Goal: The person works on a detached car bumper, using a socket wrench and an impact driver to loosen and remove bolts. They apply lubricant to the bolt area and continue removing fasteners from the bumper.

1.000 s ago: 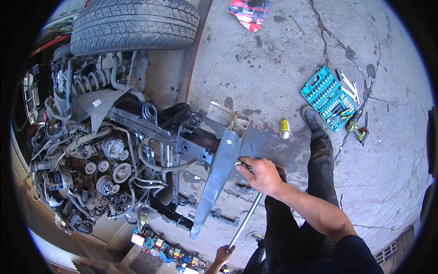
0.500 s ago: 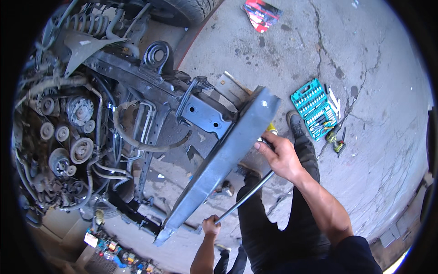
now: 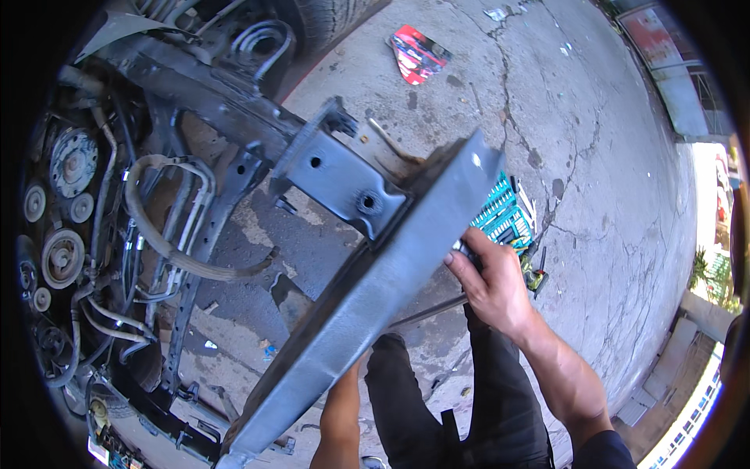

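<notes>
My right hand (image 3: pixel 496 285) is closed around the head end of a long-handled wrench, next to the outer face of a dark grey steel beam (image 3: pixel 351 313). The wrench's metal handle (image 3: pixel 430 310) runs left from under the hand and passes behind the beam. My left forearm (image 3: pixel 337 418) reaches up from the lower edge; the left hand itself is hidden behind the beam. A bracket with two holes (image 3: pixel 344 181) joins the beam to the vehicle's black frame rail (image 3: pixel 203 86).
Engine pulleys (image 3: pixel 66 258) and a bent hose (image 3: pixel 183 258) fill the left side. On the cracked concrete floor lie an open teal socket set (image 3: pixel 508 223), a green-black power tool (image 3: pixel 535 277) and a red-black package (image 3: pixel 418 55). A tyre (image 3: pixel 332 19) stands at the top.
My view has come closer to the beam and shifted. The left hand, earlier seen gripping the far end of the handle, is now hidden behind the beam. The right hand keeps its grip.
</notes>
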The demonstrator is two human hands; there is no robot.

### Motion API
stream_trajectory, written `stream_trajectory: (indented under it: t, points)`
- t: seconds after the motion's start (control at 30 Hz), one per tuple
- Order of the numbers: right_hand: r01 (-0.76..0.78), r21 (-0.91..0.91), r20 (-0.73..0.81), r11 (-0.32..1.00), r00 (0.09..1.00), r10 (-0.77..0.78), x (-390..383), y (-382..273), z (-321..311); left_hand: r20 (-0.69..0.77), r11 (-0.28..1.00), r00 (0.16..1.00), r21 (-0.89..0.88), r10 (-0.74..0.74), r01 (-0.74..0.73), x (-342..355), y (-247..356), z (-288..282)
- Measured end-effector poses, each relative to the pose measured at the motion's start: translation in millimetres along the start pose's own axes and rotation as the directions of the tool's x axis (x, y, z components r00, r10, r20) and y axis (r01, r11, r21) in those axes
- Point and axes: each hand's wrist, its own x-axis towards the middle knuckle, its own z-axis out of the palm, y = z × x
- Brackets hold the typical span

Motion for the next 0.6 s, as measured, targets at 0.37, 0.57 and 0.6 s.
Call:
stream_trajectory:
  t: [0.37, 0.57, 0.6]
  points:
    - [-0.371, 0.764, 0.528, 0.528, 0.830, -0.180, 9.5, 46.4, -19.0, 0.034, 0.976, 0.999, -0.218, 0.030, -0.022, -11.7, 12.9, -36.4]
    - [-0.495, 0.858, 0.502, 0.137, 0.750, -0.431, 7.1, 78.7, -5.5, -0.443, 0.976, 0.895, -0.213, -0.061, -0.038, -17.9, 28.6, -14.0]
    - [-0.502, 0.853, 0.512, 0.140, 0.754, -0.412, 7.3, 80.4, -4.8, -0.483, 0.971, 0.871, -0.239, -0.094, -0.028, -16.8, 29.9, -8.5]
